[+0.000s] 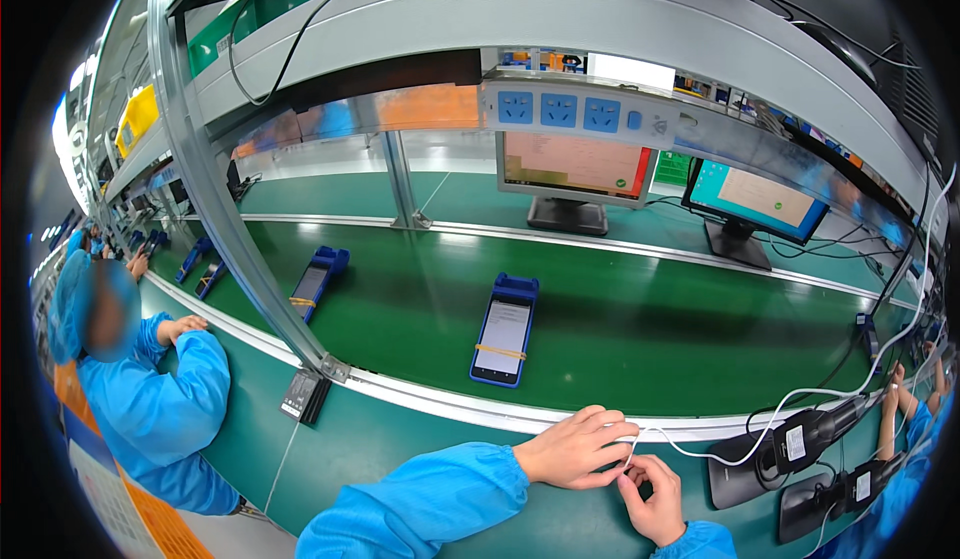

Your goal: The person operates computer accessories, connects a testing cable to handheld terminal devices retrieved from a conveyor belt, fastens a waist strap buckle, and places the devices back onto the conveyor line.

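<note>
The white cable point(720, 437) lies at the green bench's point(400, 449) front edge, its end pinched between fingers of the left hand point(578, 449) and right hand point(652, 497). Its far run curls toward the black stands point(790, 449). A hard tug could topple one or slip the plug free.

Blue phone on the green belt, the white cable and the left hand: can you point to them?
Blue phone point(504, 331): head view, on its screen.
White cable point(700, 451): head view, on its loose run beyond the fingers.
Left hand point(577, 449): head view, on its back.
</note>
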`<state>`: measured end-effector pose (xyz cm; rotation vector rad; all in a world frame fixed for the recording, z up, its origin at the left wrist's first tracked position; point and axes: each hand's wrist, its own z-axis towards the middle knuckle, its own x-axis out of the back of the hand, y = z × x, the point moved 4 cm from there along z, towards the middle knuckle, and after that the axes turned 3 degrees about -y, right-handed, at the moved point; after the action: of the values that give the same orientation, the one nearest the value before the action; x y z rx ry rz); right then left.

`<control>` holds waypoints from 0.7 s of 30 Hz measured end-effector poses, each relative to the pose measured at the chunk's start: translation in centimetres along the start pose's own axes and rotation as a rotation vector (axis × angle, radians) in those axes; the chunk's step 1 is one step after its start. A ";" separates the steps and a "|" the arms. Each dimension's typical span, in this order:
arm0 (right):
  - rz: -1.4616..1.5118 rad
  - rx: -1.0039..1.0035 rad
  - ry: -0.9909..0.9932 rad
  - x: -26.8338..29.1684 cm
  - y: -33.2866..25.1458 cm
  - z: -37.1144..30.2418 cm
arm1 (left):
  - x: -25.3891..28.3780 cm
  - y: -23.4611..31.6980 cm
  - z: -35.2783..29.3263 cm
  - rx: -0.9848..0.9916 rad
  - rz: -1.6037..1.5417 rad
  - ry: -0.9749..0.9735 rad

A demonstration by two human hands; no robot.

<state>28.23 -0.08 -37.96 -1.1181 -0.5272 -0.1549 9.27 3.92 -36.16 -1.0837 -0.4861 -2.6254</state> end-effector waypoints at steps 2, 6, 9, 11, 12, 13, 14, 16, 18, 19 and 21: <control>0.002 0.003 -0.014 -0.1 0.0 0.0 | -0.1 -0.1 0.0 0.004 -0.005 -0.019; 0.008 -0.015 -0.019 -0.1 0.2 -0.1 | 0.0 -0.3 -0.1 0.013 -0.021 -0.026; 0.003 -0.015 -0.010 -0.2 0.4 -0.2 | -0.1 -0.3 -0.2 0.014 -0.068 -0.038; 0.006 -0.021 -0.018 -0.2 0.5 -0.2 | -0.2 -0.3 -0.3 0.014 -0.099 -0.046; 0.007 -0.026 -0.020 -0.2 0.5 -0.2 | -0.2 -0.3 -0.3 0.014 -0.108 -0.047; 0.005 -0.029 -0.021 -0.2 0.6 -0.3 | -0.2 -0.3 -0.3 0.013 -0.116 -0.049; 0.004 -0.032 -0.022 -0.2 0.6 -0.3 | -0.2 -0.3 -0.4 0.011 -0.109 -0.048; 0.000 -0.035 -0.025 -0.2 0.7 -0.3 | -0.3 -0.4 -0.3 0.007 -0.095 -0.047; -0.012 -0.037 -0.027 -0.2 0.7 -0.3 | -0.3 -0.4 -0.3 0.010 -0.089 -0.040; -0.007 -0.032 -0.022 -0.2 0.6 -0.3 | -0.3 -0.4 -0.2 0.012 -0.086 -0.037; -0.016 -0.022 -0.005 -0.1 0.6 -0.2 | -0.2 -0.5 -0.2 0.006 -0.054 -0.017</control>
<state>28.40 -0.04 -38.54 -1.1362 -0.5399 -0.1719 9.13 4.30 -36.51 -1.1065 -0.5339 -2.6613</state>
